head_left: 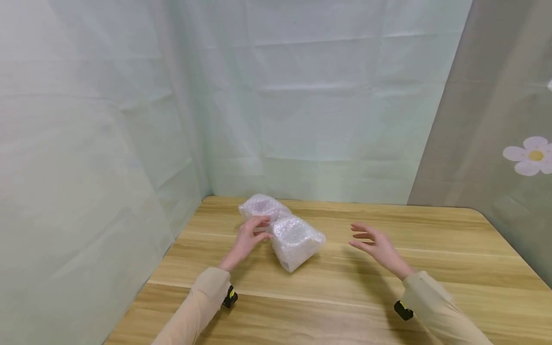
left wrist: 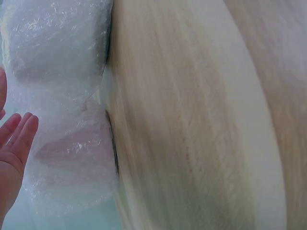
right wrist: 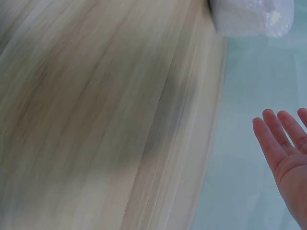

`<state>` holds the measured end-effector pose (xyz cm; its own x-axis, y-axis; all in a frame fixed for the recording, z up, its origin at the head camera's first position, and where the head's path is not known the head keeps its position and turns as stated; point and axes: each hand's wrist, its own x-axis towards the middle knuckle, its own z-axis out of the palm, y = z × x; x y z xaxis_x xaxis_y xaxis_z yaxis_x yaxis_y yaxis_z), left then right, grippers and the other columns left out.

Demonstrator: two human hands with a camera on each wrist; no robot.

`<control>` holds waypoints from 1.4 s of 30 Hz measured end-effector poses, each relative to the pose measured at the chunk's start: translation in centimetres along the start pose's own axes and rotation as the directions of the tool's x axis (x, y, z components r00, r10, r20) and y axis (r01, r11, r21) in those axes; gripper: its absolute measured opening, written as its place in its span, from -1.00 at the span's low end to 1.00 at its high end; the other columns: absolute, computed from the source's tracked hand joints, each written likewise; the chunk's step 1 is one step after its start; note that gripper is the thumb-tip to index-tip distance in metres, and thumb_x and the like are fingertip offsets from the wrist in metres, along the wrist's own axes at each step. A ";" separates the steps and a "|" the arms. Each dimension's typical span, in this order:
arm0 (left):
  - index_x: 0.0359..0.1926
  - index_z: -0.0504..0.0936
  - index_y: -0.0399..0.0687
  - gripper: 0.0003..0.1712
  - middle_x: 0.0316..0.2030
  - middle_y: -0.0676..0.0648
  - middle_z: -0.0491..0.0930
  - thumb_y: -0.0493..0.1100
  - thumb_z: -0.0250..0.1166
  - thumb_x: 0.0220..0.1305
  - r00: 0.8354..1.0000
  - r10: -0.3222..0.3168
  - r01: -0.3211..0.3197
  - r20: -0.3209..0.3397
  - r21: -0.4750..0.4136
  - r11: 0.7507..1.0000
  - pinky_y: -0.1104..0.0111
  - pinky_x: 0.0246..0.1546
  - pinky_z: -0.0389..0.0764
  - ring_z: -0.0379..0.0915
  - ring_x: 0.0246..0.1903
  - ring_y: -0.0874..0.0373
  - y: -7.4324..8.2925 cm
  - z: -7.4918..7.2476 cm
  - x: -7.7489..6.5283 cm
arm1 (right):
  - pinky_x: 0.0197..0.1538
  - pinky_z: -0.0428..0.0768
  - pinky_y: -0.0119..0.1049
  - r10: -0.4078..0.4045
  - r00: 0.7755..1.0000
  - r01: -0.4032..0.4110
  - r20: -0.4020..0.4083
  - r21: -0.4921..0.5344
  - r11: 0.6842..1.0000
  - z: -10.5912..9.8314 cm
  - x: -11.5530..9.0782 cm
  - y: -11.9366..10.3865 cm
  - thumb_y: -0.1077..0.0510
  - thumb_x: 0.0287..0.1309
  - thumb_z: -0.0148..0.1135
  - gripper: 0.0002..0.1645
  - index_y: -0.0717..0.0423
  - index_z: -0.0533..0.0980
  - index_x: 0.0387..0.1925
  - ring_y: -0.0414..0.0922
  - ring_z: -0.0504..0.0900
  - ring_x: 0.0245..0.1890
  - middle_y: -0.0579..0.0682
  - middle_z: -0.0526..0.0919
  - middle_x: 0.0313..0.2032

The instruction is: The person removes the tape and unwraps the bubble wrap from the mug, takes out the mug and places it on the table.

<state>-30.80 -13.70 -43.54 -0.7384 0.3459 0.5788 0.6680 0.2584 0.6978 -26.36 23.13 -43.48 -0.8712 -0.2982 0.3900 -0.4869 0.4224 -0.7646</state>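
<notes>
A bundle of clear bubble wrap (head_left: 296, 238), pinched in at its middle into two bulky parts, lies on the wooden table left of centre. What is inside cannot be made out, though the left wrist view shows a pinkish tint through the wrap (left wrist: 72, 153). My left hand (head_left: 252, 234) is at the narrow middle of the bundle, fingers loosely bent and apart from the thumb; whether it touches the wrap cannot be told. To the right of the bundle, my right hand (head_left: 374, 242) hovers over the table with spread fingers (right wrist: 271, 136), holding nothing.
The wooden table (head_left: 453, 254) reaches back to a pale green cloth (head_left: 319, 105) hanging behind it. Another cloth (head_left: 86, 191) hangs along the left edge. At the right is a grey-brown cloth with a white flower print (head_left: 535, 155).
</notes>
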 end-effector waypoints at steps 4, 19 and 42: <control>0.00 0.43 -0.44 -0.42 -0.05 -0.34 0.43 -0.54 0.34 -0.15 1.000 -0.011 0.011 -0.015 -0.008 1.000 0.05 -0.22 0.50 0.39 -0.15 -0.30 -1.6 0.4 -0.1 | -0.15 0.53 -0.18 0.020 1.000 -0.021 0.014 0.048 0.999 0.8 0.5 -0.2 0.10 0.06 0.27 -0.41 0.18 0.36 0.13 0.15 0.50 -0.09 0.21 0.46 0.01; 0.01 0.35 -0.59 -0.40 -0.03 -0.52 0.33 -0.60 0.30 -0.15 0.999 0.012 -0.010 0.037 -0.053 0.999 -0.07 -0.23 0.46 0.37 -0.16 -0.37 1.9 0.1 -0.2 | -0.11 0.51 -0.19 0.025 0.999 -0.031 0.044 0.133 0.991 3.0 2.0 -0.7 0.27 0.05 0.25 -0.45 0.29 0.36 0.11 0.22 0.44 -0.04 0.31 0.43 0.02; 0.08 0.37 -0.47 -0.33 0.07 -0.39 0.31 -0.42 0.38 -0.13 1.000 0.006 -0.005 0.006 -0.029 1.000 0.08 -0.14 0.47 0.37 -0.08 -0.23 -0.4 1.2 -0.6 | 0.02 0.38 0.00 0.010 0.999 -0.017 0.052 0.142 0.990 5.2 2.9 -1.4 0.37 0.01 0.25 -0.47 0.41 0.37 0.06 0.24 0.38 -0.01 0.33 0.40 0.04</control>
<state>-30.54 -12.93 -44.66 -0.7341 0.3531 0.5800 0.6691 0.2304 0.7065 -27.90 17.18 -43.94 -0.8714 -0.3379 0.3556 -0.4582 0.3015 -0.8362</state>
